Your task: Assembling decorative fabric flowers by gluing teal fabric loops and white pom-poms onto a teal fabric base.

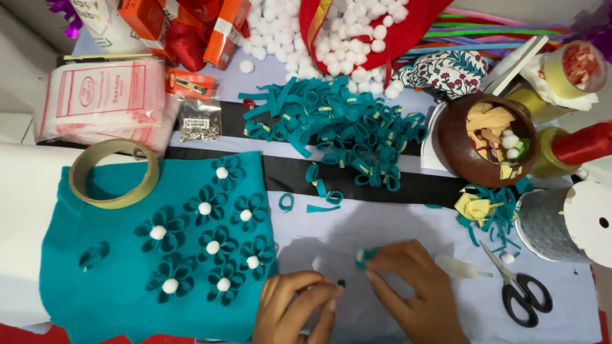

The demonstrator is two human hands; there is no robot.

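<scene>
My right hand [413,286] pinches a small teal felt loop [364,256] between thumb and fingertips near the bottom centre. My left hand [294,310] sits beside it with fingers curled, fingertips close to a tiny teal scrap [341,283]; whether it grips anything I cannot tell. To the left lies a teal felt sheet [115,293] carrying several teal loop flowers with white pom-pom centres [205,208]. A pile of teal felt loops [344,124] lies further back at centre.
Black-handled scissors [519,290] and a small white glue tube [460,268] lie right of my hands. A tape roll [113,173] rests on the felt's far left corner. A brown bowl [456,150], white pom-poms [319,38], thread spools [577,145] and packets crowd the back.
</scene>
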